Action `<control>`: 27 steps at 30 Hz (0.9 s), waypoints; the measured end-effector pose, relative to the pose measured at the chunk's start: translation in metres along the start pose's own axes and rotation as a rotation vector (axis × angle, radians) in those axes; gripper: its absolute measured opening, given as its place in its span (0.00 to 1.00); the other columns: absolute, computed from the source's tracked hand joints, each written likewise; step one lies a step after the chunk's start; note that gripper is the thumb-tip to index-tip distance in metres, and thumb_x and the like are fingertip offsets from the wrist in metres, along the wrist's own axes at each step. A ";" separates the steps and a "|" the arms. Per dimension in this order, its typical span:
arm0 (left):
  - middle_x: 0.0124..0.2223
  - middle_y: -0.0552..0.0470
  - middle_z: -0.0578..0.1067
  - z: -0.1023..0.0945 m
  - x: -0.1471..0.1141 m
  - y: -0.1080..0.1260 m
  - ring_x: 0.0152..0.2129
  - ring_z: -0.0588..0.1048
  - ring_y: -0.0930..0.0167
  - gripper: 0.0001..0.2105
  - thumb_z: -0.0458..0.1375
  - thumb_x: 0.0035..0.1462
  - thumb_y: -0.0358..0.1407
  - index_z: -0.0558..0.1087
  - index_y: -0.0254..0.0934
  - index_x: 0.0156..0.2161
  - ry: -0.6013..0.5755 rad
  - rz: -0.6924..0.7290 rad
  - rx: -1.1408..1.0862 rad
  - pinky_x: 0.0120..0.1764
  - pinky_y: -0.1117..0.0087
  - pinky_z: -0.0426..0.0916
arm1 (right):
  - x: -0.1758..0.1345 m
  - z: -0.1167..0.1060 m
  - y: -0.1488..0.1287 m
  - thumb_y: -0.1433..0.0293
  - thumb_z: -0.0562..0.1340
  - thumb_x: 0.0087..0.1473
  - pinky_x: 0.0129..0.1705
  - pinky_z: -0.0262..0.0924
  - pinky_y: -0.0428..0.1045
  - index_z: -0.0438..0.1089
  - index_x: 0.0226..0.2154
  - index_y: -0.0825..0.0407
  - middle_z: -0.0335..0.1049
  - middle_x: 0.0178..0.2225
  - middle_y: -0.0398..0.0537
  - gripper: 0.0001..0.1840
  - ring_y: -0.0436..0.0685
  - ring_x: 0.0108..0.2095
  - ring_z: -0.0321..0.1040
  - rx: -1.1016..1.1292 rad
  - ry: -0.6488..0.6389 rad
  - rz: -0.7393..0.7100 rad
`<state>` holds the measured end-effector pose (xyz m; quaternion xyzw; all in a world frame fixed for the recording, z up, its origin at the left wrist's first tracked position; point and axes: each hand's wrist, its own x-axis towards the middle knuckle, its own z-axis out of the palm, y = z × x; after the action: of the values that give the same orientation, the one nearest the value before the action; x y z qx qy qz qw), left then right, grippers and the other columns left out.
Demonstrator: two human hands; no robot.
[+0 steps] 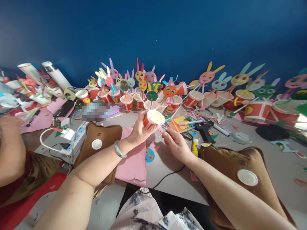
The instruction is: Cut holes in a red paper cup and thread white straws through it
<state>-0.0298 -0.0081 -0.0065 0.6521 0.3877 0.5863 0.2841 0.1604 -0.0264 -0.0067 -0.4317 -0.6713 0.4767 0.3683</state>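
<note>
My left hand (139, 129) is wrapped round a red and white paper cup (154, 117), tilted so that its open mouth faces me. Close to the cup's right side, my right hand (176, 143) is closed in a pinch on a small greyish tool (163, 127). Its tip is at or near the rim; the fingers hide the rest, and I cannot tell whether it touches the cup. Beneath the hands, a blue paper rabbit face (150, 154) with pink ears lies on the table beside a pink sheet (133, 159).
Several cups with paper rabbits (127, 103) line the blue wall. A black glue gun (205, 131), a glue stick (195, 147) and paper scraps lie right of my hands. Brown cushions (227, 169) flank my arms. A power strip (78, 137) and another person's arm (11, 150) are left.
</note>
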 end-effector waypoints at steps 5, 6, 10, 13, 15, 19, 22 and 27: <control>0.52 0.43 0.72 0.001 0.000 -0.002 0.49 0.74 0.63 0.26 0.66 0.56 0.50 0.64 0.40 0.53 0.011 0.002 0.005 0.53 0.59 0.71 | 0.000 -0.002 0.000 0.44 0.56 0.61 0.23 0.45 0.48 0.59 0.27 0.48 0.54 0.19 0.37 0.27 0.48 0.20 0.49 0.014 -0.019 0.019; 0.53 0.43 0.72 0.000 0.000 -0.002 0.49 0.74 0.63 0.27 0.66 0.56 0.50 0.64 0.40 0.53 0.009 -0.002 0.002 0.53 0.59 0.71 | 0.000 -0.002 0.000 0.44 0.57 0.60 0.23 0.45 0.48 0.59 0.26 0.48 0.55 0.19 0.37 0.27 0.48 0.21 0.49 -0.009 0.003 0.012; 0.53 0.43 0.72 0.000 0.000 -0.002 0.50 0.74 0.63 0.27 0.66 0.56 0.50 0.64 0.40 0.54 0.003 -0.015 0.002 0.54 0.60 0.70 | 0.000 -0.001 0.001 0.44 0.55 0.62 0.23 0.45 0.48 0.59 0.27 0.48 0.54 0.19 0.37 0.26 0.49 0.21 0.49 -0.004 -0.015 0.025; 0.54 0.43 0.72 -0.001 0.001 -0.001 0.50 0.74 0.63 0.27 0.67 0.55 0.49 0.64 0.40 0.54 0.001 -0.014 -0.006 0.54 0.60 0.70 | 0.000 -0.001 0.001 0.44 0.56 0.61 0.23 0.46 0.48 0.58 0.26 0.48 0.55 0.19 0.37 0.27 0.48 0.21 0.49 -0.014 -0.002 0.012; 0.54 0.42 0.72 -0.001 0.001 0.000 0.50 0.74 0.63 0.26 0.67 0.56 0.48 0.64 0.39 0.53 -0.001 -0.022 -0.017 0.53 0.60 0.70 | 0.000 -0.001 0.001 0.43 0.55 0.61 0.23 0.46 0.48 0.59 0.27 0.48 0.54 0.19 0.37 0.27 0.48 0.21 0.49 0.012 -0.029 0.015; 0.52 0.42 0.72 -0.001 0.001 0.001 0.49 0.74 0.63 0.27 0.67 0.55 0.49 0.64 0.39 0.53 0.004 -0.027 -0.009 0.53 0.58 0.70 | 0.001 -0.002 0.000 0.43 0.56 0.60 0.22 0.46 0.48 0.59 0.27 0.48 0.54 0.18 0.37 0.27 0.48 0.20 0.49 0.014 -0.016 0.022; 0.53 0.42 0.72 -0.001 0.001 0.000 0.49 0.74 0.63 0.27 0.67 0.55 0.49 0.64 0.40 0.53 0.006 -0.024 -0.006 0.53 0.59 0.70 | 0.000 -0.001 0.000 0.42 0.56 0.60 0.23 0.47 0.48 0.58 0.26 0.48 0.55 0.18 0.37 0.28 0.49 0.21 0.50 0.012 -0.011 0.025; 0.53 0.42 0.72 -0.001 0.001 0.001 0.49 0.74 0.62 0.28 0.68 0.54 0.48 0.64 0.39 0.54 0.007 -0.036 -0.029 0.52 0.59 0.70 | 0.000 -0.001 0.000 0.43 0.55 0.61 0.23 0.47 0.48 0.59 0.26 0.48 0.55 0.18 0.37 0.27 0.49 0.21 0.50 0.019 -0.020 0.016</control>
<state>-0.0303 -0.0078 -0.0051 0.6389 0.3919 0.5887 0.3028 0.1607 -0.0260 -0.0064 -0.4287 -0.6668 0.4904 0.3621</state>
